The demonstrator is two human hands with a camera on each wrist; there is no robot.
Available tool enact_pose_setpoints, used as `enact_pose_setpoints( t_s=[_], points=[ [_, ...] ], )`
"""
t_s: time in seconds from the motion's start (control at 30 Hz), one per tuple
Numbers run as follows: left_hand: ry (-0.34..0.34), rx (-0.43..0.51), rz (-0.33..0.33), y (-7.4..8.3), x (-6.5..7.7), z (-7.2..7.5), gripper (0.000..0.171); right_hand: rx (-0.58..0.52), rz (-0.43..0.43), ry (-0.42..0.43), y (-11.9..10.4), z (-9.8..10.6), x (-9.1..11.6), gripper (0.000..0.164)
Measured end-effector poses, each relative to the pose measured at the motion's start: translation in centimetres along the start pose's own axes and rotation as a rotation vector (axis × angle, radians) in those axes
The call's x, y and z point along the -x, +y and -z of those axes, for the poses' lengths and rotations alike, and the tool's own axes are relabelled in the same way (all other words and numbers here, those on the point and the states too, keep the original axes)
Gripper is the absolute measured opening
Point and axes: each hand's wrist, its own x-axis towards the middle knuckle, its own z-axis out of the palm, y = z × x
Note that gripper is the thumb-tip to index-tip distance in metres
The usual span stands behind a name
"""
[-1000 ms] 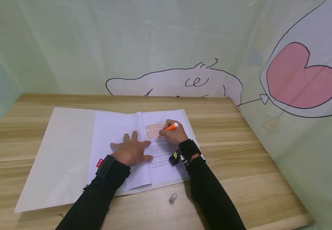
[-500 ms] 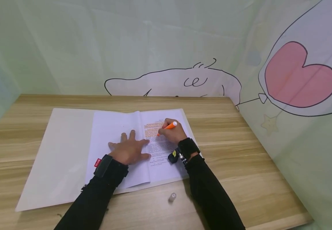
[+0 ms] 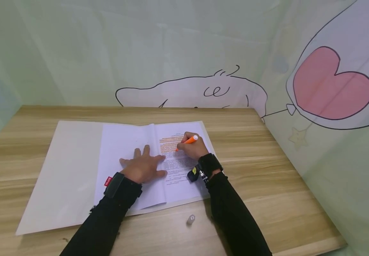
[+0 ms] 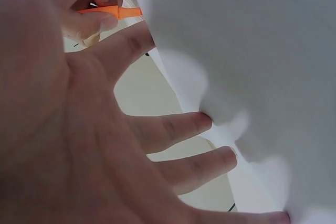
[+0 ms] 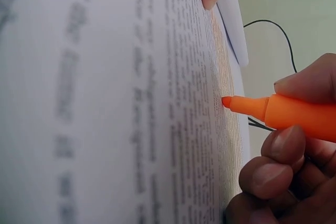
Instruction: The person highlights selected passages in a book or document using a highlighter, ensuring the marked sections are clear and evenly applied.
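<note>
An orange highlighter (image 3: pixel 190 139) is pinched in my right hand (image 3: pixel 194 147), its tip down on the printed right-hand page (image 3: pixel 182 190). In the right wrist view the chisel tip of the highlighter (image 5: pixel 247 104) meets the lines of text. The upper lines on that page carry orange marking (image 3: pixel 169 144). My left hand (image 3: pixel 142 168) lies spread on the blank left-hand page (image 3: pixel 123 137), its thumb and index finger reaching the fold. In the left wrist view, the fingers (image 4: pixel 173 131) of that hand are straight with their tips on the paper.
The booklet lies open with its pale cover (image 3: pixel 66 170) spread to the left. A small clear cap (image 3: pixel 190 219) is on the wooden table (image 3: pixel 242 142) near the front edge. A printed cloth wall (image 3: pixel 184 53) borders the table behind and at the sides.
The highlighter tip moves slightly left and then slightly right along a text line. The left hand stays in place on the page. The whole view shifts a little.
</note>
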Motion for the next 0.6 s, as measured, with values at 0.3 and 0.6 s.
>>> enact_pose_setpoints(
  t_s=[0.3, 0.6],
  points=[
    [-0.001, -0.004, 0.008, 0.12, -0.03, -0.06, 0.063, -0.012, -0.036, 0.005, 0.33, 0.31, -0.01, 0.027],
    [-0.001, 0.0, 0.011, 0.12, -0.03, -0.01, 0.063, -0.024, -0.04, 0.004, 0.11, 0.63, 0.13, 0.027]
  ],
)
